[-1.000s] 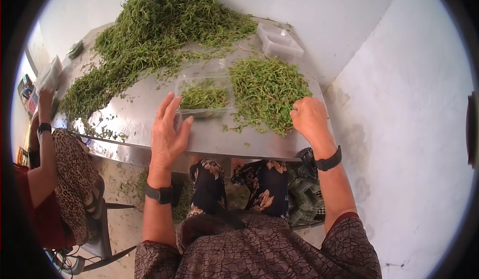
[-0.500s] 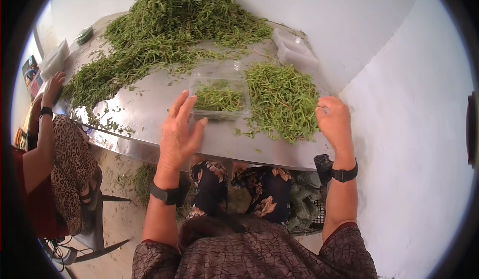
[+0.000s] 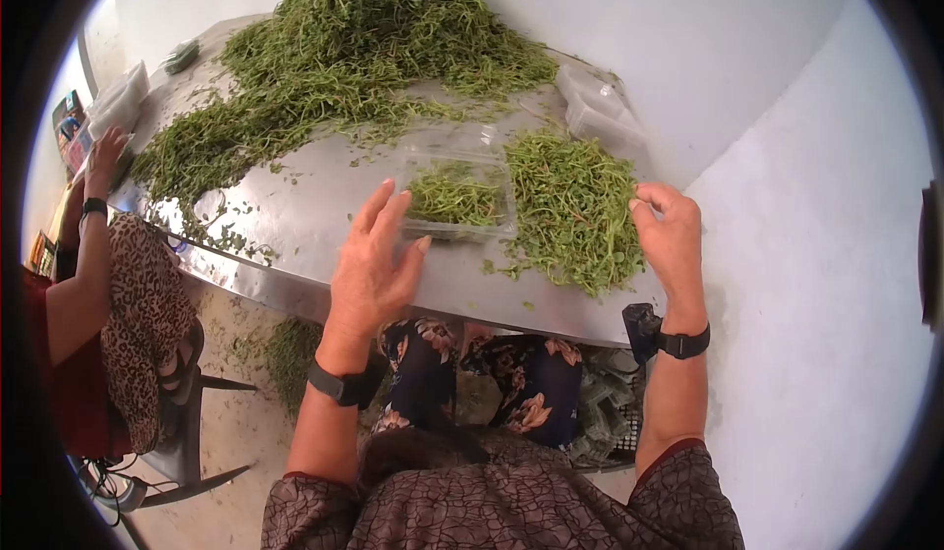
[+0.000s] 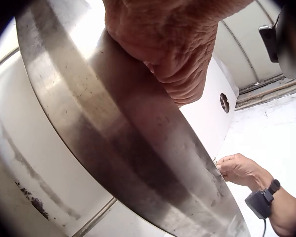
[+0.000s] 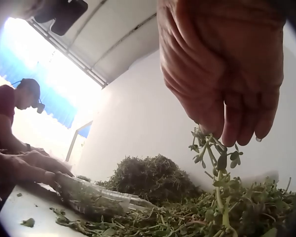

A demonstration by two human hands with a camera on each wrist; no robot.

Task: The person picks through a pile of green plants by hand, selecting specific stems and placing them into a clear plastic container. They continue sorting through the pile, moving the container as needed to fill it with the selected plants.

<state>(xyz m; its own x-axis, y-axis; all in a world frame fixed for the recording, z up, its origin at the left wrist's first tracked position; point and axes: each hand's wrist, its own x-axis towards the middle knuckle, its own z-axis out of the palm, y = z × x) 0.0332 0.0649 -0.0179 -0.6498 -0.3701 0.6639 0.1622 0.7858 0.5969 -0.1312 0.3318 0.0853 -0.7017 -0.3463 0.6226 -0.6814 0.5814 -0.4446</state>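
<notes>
My left hand [image 3: 379, 265] rests by the near left corner of a clear plastic container [image 3: 460, 231], its fingers extended and thumb apart. Cut leafy greens [image 3: 454, 194] lie inside that container, and its clear lid stands open behind it. At the right edge of a loose pile of greens [image 3: 570, 211], my right hand [image 3: 674, 240] pinches the top of a leafy sprig [image 5: 219, 158] between thumb and fingers. The sprig's thick stem runs down into the pile in the right wrist view. Only the heel of the left hand [image 4: 167, 49] shows in the left wrist view, over the metal table edge.
A big heap of greens [image 3: 383, 34] covers the back of the metal table [image 3: 305, 196]. Empty clear containers [image 3: 602, 113] stand at the back right, by the wall [image 3: 787, 255]. Another person's hand [image 3: 105, 157] is at the left end. Below is a crate of containers [image 3: 605, 407].
The right hand has come up from the pile's near right corner and now holds a sprig at its right edge. The left hand stays by the container. The head view has shifted.
</notes>
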